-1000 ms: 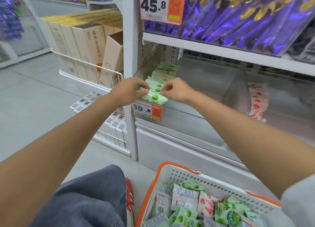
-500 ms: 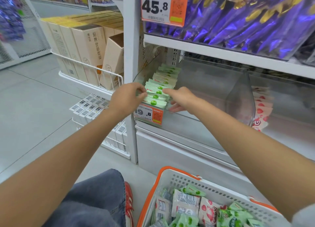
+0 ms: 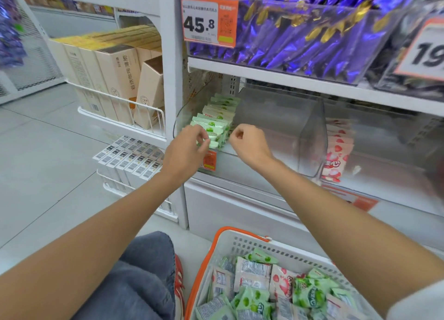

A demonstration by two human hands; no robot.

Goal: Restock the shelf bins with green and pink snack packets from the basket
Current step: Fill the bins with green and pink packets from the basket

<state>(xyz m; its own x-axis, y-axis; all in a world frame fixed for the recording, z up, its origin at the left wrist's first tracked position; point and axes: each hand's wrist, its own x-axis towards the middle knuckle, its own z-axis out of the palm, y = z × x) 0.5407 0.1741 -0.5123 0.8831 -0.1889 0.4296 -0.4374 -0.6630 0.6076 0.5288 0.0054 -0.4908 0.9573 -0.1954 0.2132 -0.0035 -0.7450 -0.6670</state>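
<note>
The green packets (image 3: 215, 125) were pale mint sachets with a darker green spot on each face. They stood on edge in a tight row that ran from the front left corner of a clear bin (image 3: 276, 118) back toward the rear of the shelf (image 3: 252, 175). The rest of that bin, to the right of the row, showed bare plastic.

The left hand (image 3: 185, 151) was at the front end of the row. Its fingers (image 3: 200, 133) were curled against the foremost packets, touching them, but I could not tell whether they pinched one. The right hand (image 3: 249, 143) hung just beside the right side of the row, apart from it. Its fingers (image 3: 236, 134) were drawn in, the thumb meeting the forefinger, with nothing visible between them.

The pink packets (image 3: 337, 151), white with red strawberry shapes, stood along the left wall of the neighbouring bin (image 3: 384, 139).

Lower down, an orange-rimmed white basket (image 3: 225, 235) held a loose heap of green and pink packets, some lying with their printed backs up.
</note>
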